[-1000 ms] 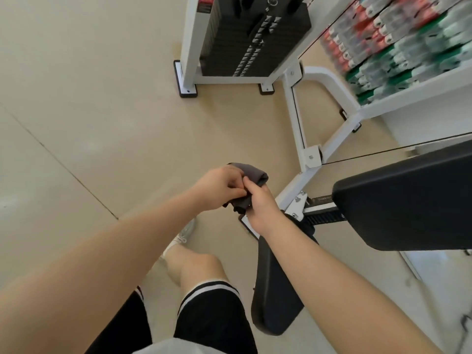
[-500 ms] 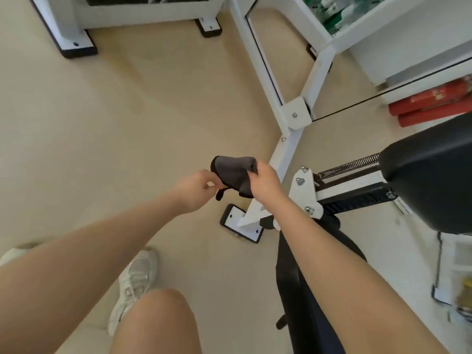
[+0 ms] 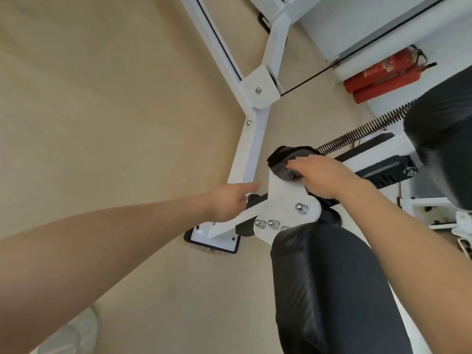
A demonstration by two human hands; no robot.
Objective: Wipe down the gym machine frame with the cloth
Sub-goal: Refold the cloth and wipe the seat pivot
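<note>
The gym machine frame (image 3: 251, 146) is white steel tubing running from the top of the view down to a foot plate on the floor. A white bracket plate (image 3: 286, 200) with several bolts joins it to the seat. My right hand (image 3: 324, 175) grips a bunched dark grey cloth (image 3: 286, 162) and presses it on the top of that bracket. My left hand (image 3: 229, 200) holds nothing; its fingers are spread and it rests against the lower frame tube just left of the bracket.
A black padded seat (image 3: 332, 290) fills the lower right and another black pad (image 3: 444, 139) sits at the right edge. A coil spring (image 3: 362, 131) and a cable run behind the bracket. Red fire extinguishers (image 3: 383, 77) lie by the wall. My white shoe (image 3: 71, 333) stands on the beige floor.
My left hand has let go of the cloth and dropped to the lower frame tube. My right hand carried the cloth right and down onto the bracket. The view has closed in on the frame.
</note>
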